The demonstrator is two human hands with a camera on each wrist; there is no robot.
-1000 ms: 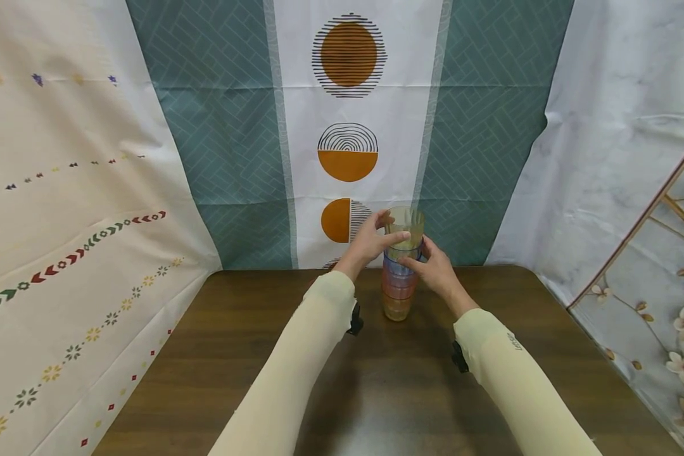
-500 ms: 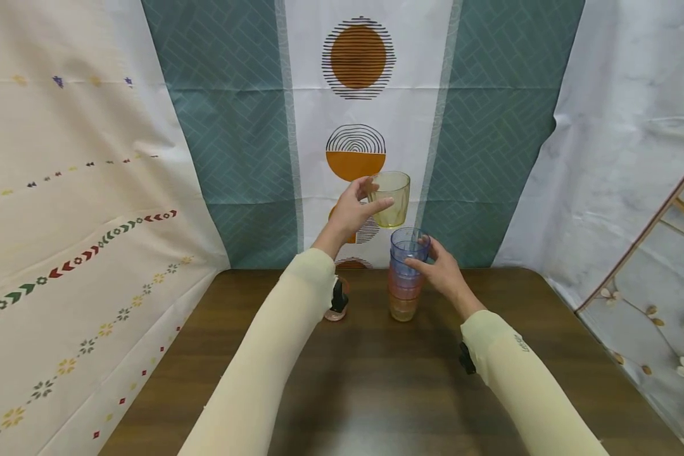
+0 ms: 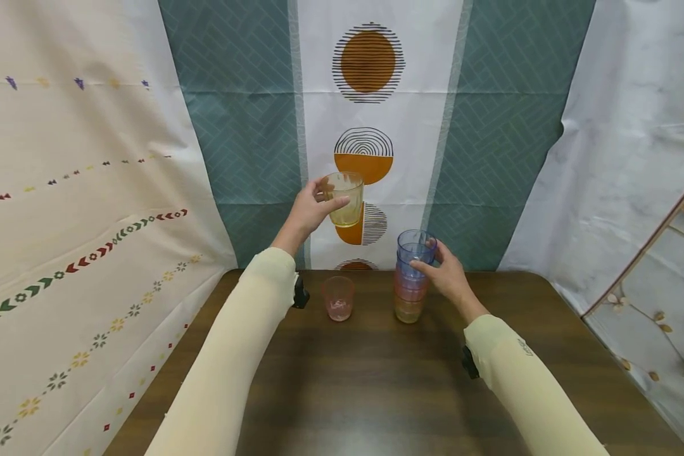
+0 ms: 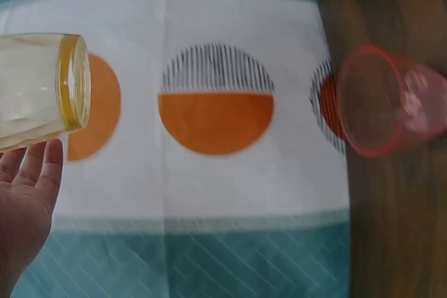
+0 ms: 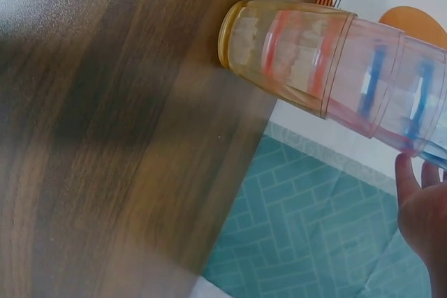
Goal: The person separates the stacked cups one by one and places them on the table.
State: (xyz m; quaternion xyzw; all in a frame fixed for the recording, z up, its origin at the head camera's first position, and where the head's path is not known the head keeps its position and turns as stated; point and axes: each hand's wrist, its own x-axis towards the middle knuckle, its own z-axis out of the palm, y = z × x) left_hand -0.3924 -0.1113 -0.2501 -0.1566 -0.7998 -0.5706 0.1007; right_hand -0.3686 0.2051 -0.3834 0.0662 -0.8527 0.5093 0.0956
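My left hand (image 3: 313, 206) grips a clear yellow cup (image 3: 346, 206), held upright in the air above a pink cup (image 3: 339, 301) on the table. In the left wrist view, the yellow cup (image 4: 35, 92) is at the left edge and the pink cup (image 4: 374, 102) at the right, apart from each other. To the right stands a stack of nested clear cups (image 3: 408, 294), yellow at the bottom, pink above it, blue on top. My right hand (image 3: 447, 275) holds the upper blue part, thumb in front and fingers behind. The right wrist view shows the stack's yellow base (image 5: 251, 40) on the wood.
The dark wooden table (image 3: 365, 380) meets a patterned cloth backdrop (image 3: 251, 145) close behind the cups. Cream cloth (image 3: 91, 253) hangs along the left side and a floral white cloth (image 3: 633, 158) along the right.
My left hand has lifted the yellow cup off the stack's top and carried it left, over the pink cup. The pink cup has come into full view. The right hand stays at the stack.
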